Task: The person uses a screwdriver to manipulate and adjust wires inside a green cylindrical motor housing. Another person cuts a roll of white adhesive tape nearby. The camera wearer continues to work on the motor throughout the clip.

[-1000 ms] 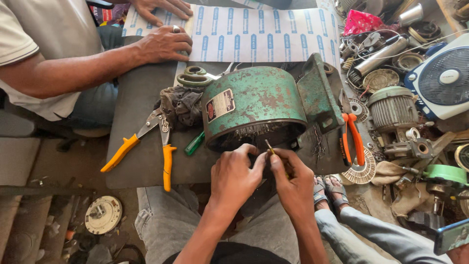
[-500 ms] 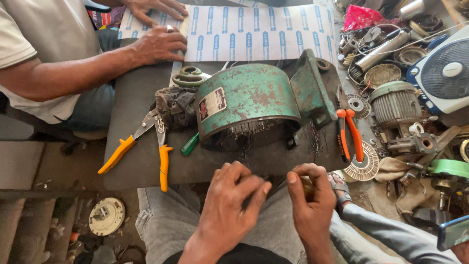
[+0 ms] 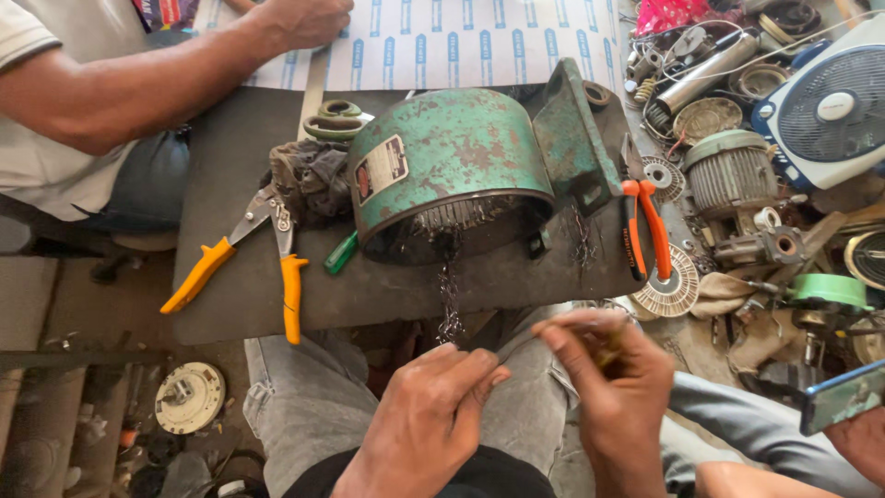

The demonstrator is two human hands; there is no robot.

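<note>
I am watching the left hand (image 3: pixel 433 415) and the right hand (image 3: pixel 613 387) working low in the near centre, over the lap, just near of the dark surface (image 3: pixel 240 304). Left fingers are curling almost closed, pinching what looks like a thin wire strand (image 3: pixel 518 344) running between the two hands. Right fingers are closing round a small yellowish object; I cannot tell what it is.

The strand is leading up towards one bundle of dark copper winding (image 3: pixel 449 295), which is hanging from the open mouth of one green motor housing (image 3: pixel 452 175) lying on its side at the centre of the surface.

Handling judgement: the housing is looking like cast metal, rusty, heavy and stiff; best gripped by its rim or the mounting foot at its right. The winding wire is looking thin, springy and easy to snap or cut skin; better taken near the bundle, not at the loose ends.

Count on the surface:
- one pair of orange-handled snips (image 3: pixel 249 254), left of the housing
- one pair of orange-handled pliers (image 3: pixel 643 231), at right
- one green-handled screwdriver (image 3: pixel 341 253), tucked under the housing's left edge
- one dark rag (image 3: pixel 309 180), far left of the housing

Another person's arm (image 3: pixel 138 88) is resting on a striped sheet (image 3: pixel 461 41) at the far side. One small fan (image 3: pixel 830 101) is lying among the scrap parts at far right.
</note>
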